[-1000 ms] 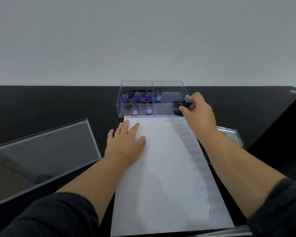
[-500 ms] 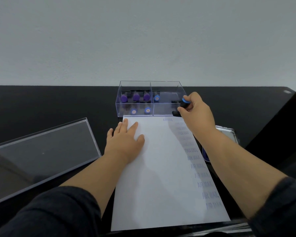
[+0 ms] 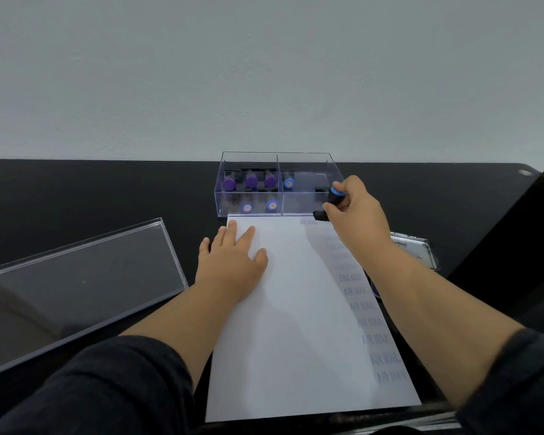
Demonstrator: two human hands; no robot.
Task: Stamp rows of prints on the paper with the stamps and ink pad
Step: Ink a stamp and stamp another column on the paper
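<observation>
At paper's (image 3: 296, 324) top-R corner, R hand (image 3: 355, 211) grips stamp (image 3: 333, 200), prob. touching.

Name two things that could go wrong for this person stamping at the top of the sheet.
1. The stamp in the right hand sits at the paper's far right corner, against the clear box; the print may run off the edge.
2. The left hand presses only the upper left, so the sheet might pivot and skew the row.

Stamp box (image 3: 308, 196) behind paper (image 3: 296, 324) (lid (image 3: 76, 277) left, ink pad (image 3: 416, 251) right)
</observation>
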